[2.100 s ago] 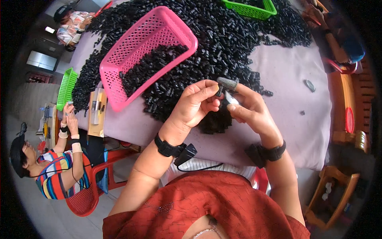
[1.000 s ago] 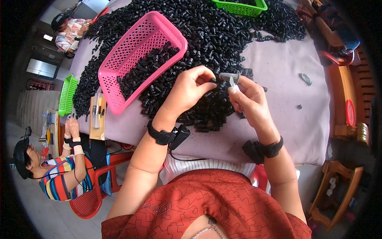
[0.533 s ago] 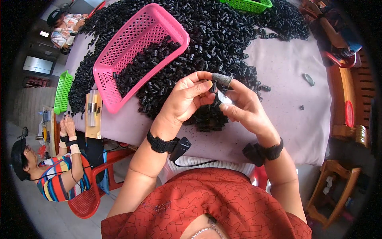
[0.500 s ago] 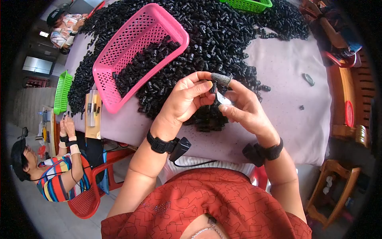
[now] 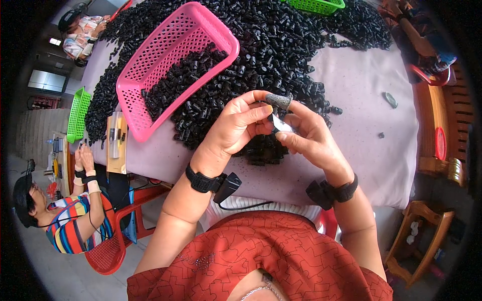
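Over the near edge of the black pile, my two hands meet with fingertips close together. My left hand (image 5: 240, 123) is closed, thumb and fingers pinching a small black plastic part (image 5: 271, 118) that is mostly hidden. Between thumb and fingers, my right hand (image 5: 312, 134) grips a small shiny flat blade (image 5: 280, 124), its edge against or very near the part. A grey speckled finger cover (image 5: 278, 101) sits where the index fingers meet; which finger wears it I cannot tell. Beneath and beyond lie many loose black plastic parts (image 5: 261, 55).
A pink perforated basket (image 5: 145, 115) holding black parts tilts on the pile at left. Green baskets stand at the far edge (image 5: 321, 6) and left (image 5: 78, 115). A clear tube lies on a tan board (image 5: 116, 163). A co-worker (image 5: 75, 220) sits at left; others are farther off.
The fingers shift only slightly; the blade is turned a little and the black part shows less between the fingertips. Both forearms stay in place.
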`<state>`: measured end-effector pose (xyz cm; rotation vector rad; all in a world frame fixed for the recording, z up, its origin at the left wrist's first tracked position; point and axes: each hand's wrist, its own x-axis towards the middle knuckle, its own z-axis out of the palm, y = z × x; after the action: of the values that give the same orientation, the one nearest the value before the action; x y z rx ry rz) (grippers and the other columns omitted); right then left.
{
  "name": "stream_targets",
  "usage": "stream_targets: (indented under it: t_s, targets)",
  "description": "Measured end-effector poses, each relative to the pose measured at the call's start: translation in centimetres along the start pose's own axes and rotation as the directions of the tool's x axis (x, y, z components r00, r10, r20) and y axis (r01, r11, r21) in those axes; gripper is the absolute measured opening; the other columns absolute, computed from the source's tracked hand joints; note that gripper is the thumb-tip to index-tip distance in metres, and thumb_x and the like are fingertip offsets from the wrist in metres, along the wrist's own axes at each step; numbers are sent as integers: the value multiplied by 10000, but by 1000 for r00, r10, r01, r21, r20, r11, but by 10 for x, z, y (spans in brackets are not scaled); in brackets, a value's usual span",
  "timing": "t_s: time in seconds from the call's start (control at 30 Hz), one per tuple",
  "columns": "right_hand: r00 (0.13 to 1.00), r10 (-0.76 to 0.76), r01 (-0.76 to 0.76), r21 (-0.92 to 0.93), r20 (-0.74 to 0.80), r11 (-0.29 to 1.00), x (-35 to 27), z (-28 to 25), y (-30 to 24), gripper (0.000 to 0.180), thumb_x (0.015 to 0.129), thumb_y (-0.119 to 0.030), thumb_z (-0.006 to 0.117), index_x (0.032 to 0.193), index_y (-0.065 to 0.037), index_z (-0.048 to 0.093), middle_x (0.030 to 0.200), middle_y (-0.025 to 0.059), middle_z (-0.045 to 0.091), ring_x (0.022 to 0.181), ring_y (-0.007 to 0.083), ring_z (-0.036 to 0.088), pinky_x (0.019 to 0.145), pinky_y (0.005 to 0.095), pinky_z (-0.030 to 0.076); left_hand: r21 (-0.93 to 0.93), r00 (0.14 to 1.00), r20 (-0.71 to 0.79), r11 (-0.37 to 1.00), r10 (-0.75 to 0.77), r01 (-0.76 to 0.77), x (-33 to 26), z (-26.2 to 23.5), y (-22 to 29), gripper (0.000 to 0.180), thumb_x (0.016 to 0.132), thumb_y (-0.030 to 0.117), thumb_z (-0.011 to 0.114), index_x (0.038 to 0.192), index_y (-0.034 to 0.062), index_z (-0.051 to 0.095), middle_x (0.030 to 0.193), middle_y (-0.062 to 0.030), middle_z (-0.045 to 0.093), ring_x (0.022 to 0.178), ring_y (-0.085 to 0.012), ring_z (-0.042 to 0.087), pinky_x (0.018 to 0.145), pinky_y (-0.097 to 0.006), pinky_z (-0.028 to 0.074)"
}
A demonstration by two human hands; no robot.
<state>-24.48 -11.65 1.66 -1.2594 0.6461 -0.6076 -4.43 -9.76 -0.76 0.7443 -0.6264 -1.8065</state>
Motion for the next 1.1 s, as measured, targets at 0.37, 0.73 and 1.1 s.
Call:
stream_targets:
  t_s: [0.37,0.73,1.1]
  targets:
    - [1000,-15,15,-10,5,1000,-1,-1,-1,605,881,-162,691,1424,-84,436,768,-69,527,653,24,452,551,190,376,-51,997,61,997,-47,50,1,-4,-2,236,911,104,649,1135,56,590,957,-30,657,734,-100,643,695,-239,563]
    - [1000,10,-10,57,-8,998,3,-5,3,514,893,-123,667,1372,-44,498,744,-75,529,615,14,446,523,177,365,-102,995,73,992,-63,70,3,-5,-7,281,925,101,614,1189,13,573,935,-46,662,730,-97,641,677,-212,554]
    - [999,-16,14,58,39,998,1,-3,1,577,891,-113,666,1413,-43,434,781,-68,560,633,13,457,529,172,369,-132,998,42,990,-39,44,5,-4,-7,215,916,83,631,1125,35,614,956,-42,661,728,-98,633,664,-226,563]
